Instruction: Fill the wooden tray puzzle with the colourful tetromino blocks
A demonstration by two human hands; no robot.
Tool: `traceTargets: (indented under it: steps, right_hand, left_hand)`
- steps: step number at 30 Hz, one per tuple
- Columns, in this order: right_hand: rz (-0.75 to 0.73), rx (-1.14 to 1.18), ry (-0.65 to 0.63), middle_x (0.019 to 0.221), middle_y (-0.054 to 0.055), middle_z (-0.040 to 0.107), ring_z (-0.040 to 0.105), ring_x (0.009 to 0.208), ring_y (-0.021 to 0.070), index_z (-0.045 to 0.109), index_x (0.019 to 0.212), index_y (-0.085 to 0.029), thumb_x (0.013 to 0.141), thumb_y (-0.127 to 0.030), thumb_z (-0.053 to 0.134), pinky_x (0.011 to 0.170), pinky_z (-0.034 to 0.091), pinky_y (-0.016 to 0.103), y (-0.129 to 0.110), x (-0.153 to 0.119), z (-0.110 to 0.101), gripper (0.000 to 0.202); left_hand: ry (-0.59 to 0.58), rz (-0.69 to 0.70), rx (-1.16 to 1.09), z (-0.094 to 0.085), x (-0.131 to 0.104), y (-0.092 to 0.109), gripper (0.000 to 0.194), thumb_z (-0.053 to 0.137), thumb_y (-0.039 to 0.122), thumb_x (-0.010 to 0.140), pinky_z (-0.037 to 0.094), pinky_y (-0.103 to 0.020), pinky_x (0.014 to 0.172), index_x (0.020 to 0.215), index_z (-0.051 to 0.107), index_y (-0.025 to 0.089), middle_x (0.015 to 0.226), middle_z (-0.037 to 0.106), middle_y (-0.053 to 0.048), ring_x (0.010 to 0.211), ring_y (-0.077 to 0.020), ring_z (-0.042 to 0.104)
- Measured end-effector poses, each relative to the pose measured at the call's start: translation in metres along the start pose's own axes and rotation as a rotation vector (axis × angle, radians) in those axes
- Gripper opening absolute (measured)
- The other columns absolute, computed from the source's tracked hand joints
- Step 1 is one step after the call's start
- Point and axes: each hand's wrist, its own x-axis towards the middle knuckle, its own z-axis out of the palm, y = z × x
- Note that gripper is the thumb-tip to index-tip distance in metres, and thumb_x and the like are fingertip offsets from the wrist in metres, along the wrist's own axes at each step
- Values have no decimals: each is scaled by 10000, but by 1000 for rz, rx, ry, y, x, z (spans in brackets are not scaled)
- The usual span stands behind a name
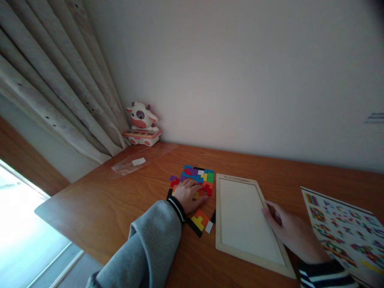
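Observation:
Colourful puzzle blocks (192,176) lie fitted together in a patch on the wooden table. My left hand (188,195) rests on them palm down, fingers spread, hiding some of the pieces. Nearer to me, a few loose orange, yellow, black and white pieces (200,221) lie below that hand. To their right is a pale wooden puzzle frame (220,212) with a bare inside. My right hand (283,226) grips its right edge, thumb on top and the other fingers partly hidden.
A printed pattern sheet (345,228) lies at the right, beside my right forearm. A clear plastic bag (123,167) with a white label is at the back left. Behind it a toy cow with a keyboard (142,126) stands against the wall, near the curtain (60,72).

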Motion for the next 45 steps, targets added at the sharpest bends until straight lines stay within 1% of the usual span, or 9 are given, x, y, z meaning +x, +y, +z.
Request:
traceTargets:
  steps: [4,13,22,30,34,38,41,43,45]
  right_hand:
    - [-3,0,2,1001,124,742,712,892,302,546,1302,-182,924,-627,256,728,515,398,0,1,0,652]
    - [-13,-11,21,943,121,747,717,839,303,559,1292,-172,927,-627,262,696,516,398,0,0,0,655]
    - [0,-28,3,987,137,736,711,891,309,546,1317,-161,923,-625,242,730,515,408,-3,0,-2,681]
    - [-6,-36,-2,960,127,737,713,868,307,540,1320,-171,930,-623,252,742,519,419,2,2,1,663]
    - [-43,-29,110,949,126,729,703,837,295,569,1286,-159,934,-586,309,703,524,406,-1,1,1,612]
    - [-174,83,284,916,87,705,671,791,243,603,1237,-189,911,-564,446,712,517,369,-31,-9,-4,521]
    - [-340,320,89,827,27,671,629,703,171,645,1142,-224,928,-530,486,668,502,294,-67,-24,-5,406]
    - [-368,451,-36,839,18,668,623,717,156,648,1108,-224,941,-502,496,648,491,265,-89,-34,-3,357]
    - [-375,557,-85,815,14,659,609,708,151,650,1037,-214,944,-486,505,633,479,255,-104,-41,1,322]
  left_hand:
    - [8,62,12,-1,0,-2,571,670,631,770,499,-448,900,1123,693,182,1056,674,-115,1000,-305,605]
    - [112,73,-78,13,-1,-12,192,561,301,908,553,-301,799,1016,686,202,984,719,-55,870,-193,683]
    - [231,4,-136,8,2,-14,183,503,225,971,562,-248,774,1074,653,207,1001,706,-45,882,-162,690]
    - [317,108,-163,4,1,-22,208,465,203,985,563,-249,800,1036,667,208,1008,712,-55,902,-158,692]
    - [373,3,-390,3,2,-7,119,562,196,932,560,-244,734,941,681,188,912,711,-51,803,-151,681]
    - [348,-160,-724,13,4,20,75,626,230,893,554,-222,625,908,664,166,850,706,-49,694,-137,679]
    - [310,-154,-936,23,3,46,98,631,248,893,570,-233,655,926,648,157,868,699,-60,736,-150,699]
    - [302,-115,-1008,27,1,65,106,631,255,896,578,-239,660,921,639,152,882,685,-66,734,-148,698]
    - [302,-69,-1009,28,-2,81,100,627,250,900,579,-236,668,913,642,152,907,673,-70,752,-145,691]
